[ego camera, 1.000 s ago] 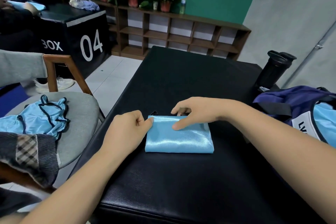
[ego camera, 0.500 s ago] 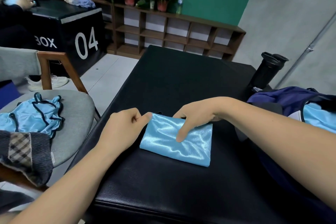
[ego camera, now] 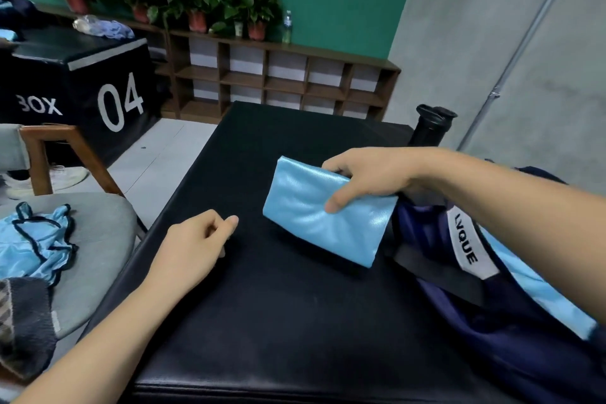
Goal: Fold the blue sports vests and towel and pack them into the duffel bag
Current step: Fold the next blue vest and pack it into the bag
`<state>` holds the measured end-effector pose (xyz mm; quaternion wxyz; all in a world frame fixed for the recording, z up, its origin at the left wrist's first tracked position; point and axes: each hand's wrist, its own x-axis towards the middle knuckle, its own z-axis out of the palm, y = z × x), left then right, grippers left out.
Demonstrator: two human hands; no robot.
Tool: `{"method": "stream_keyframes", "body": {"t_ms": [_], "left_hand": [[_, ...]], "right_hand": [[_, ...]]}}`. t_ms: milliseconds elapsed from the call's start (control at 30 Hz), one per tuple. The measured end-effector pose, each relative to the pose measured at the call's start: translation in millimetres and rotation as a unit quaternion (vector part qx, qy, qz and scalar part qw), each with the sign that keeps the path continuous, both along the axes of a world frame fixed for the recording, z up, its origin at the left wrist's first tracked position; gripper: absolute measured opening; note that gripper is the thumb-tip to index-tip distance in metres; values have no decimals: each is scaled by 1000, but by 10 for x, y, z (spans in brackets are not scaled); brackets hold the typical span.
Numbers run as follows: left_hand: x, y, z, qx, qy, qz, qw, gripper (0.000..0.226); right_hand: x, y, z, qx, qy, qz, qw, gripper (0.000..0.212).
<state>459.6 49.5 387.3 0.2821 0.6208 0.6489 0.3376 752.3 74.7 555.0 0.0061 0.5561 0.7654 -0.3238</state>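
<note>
Far left: a grey chair (ego camera: 98, 239) carries a loose vest (ego camera: 32, 239), light blue with dark trim, lying crumpled and unfolded on the seat. A plaid cloth (ego camera: 19, 321) lies at the seat's near edge, just beside that vest. Behind the chair stands a black box (ego camera: 108, 88) marked "04". Along the green wall runs a shelf (ego camera: 278, 75) with potted plants (ego camera: 196, 0) on top.

Centre: a black table (ego camera: 262, 321). The left hand (ego camera: 193, 246) sits low over its left part, fingers loosely curled, thumb against the forefinger, holding nothing. Whether it rests on the surface cannot be told.

Right of centre: the folded vest (ego camera: 324, 216), a shiny light blue rectangle, is held off the table and tilted, with its shadow on the surface below. The right hand (ego camera: 370, 177) grips it at the upper right corner, thumb pressed on the near face and fingers curled round the far edge. The vest's right edge is at the left rim of the bag (ego camera: 508, 338); contact cannot be confirmed.

Right: the navy bag lies on the table's right side, with a white "LVQUE" label. A light blue strip shows along it; garment or lining cannot be told. A black flask (ego camera: 429, 128) stands upright behind it.
</note>
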Motion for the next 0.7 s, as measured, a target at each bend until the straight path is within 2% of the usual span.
{"method": "stream_keyframes", "body": {"t_ms": [167, 333, 433, 533, 700], "left_hand": [[417, -25, 235, -1, 10, -52, 999, 38], [1035, -64, 599, 32, 4, -119, 992, 29], [1442, -133, 881, 65, 4, -162, 985, 24], [1838, -232, 1099, 108, -6, -212, 971, 18], [2468, -444, 1248, 179, -4, -329, 927, 11]], "right_hand": [[636, -259, 607, 35, -4, -33, 999, 30], [1419, -507, 909, 34, 19, -89, 995, 32], [1885, -645, 932, 22, 19, -121, 992, 31], [2291, -788, 867, -29, 14, -143, 989, 30], [2760, -949, 608, -86, 27, -149, 985, 29]]}}
